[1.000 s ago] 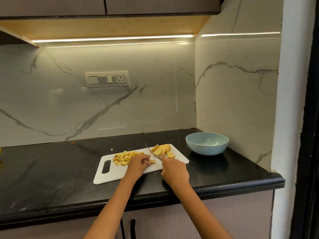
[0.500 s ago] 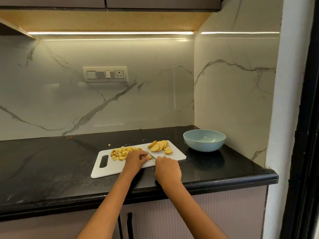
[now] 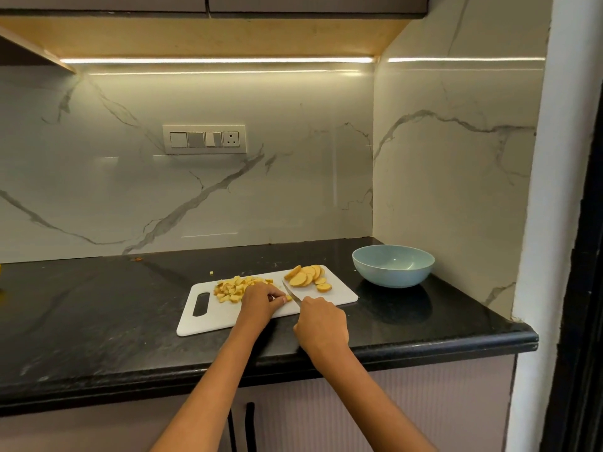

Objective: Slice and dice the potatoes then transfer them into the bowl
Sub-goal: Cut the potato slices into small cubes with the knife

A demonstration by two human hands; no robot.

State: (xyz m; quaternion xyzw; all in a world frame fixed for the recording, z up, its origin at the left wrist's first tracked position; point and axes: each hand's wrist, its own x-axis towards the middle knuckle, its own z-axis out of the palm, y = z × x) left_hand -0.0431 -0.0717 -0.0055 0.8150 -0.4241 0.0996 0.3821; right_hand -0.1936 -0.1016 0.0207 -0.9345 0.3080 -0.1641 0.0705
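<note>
Mid-dicing, judged from the layout: diced potato pile on the white cutting board toward its handle-slot end, sliced potato rounds near the board's far right corner, not yet cubed. Board near the counter front edge. Light blue bowl on the counter's right end, close to the side wall, just beside the board, looks empty. Right hand wrapped round the kitchen knife handle, blade angled toward the far left, tip between the two potato groups, low over the board; contact with the board not resolvable. Left hand on the board just left of the blade, fingers curled over a small potato piece, pinning it; exact grip too small to confirm. One stray cube on the counter beyond the board's far edge. Next move likely: cut down through the pinned piece, fingertips tucked clear of the edge, then pull more rounds over for cubing. Transfer to bowl not started; likely needs the board lifted or pieces scooped across to the right. Risk: blade close to the left fingertips.
</note>
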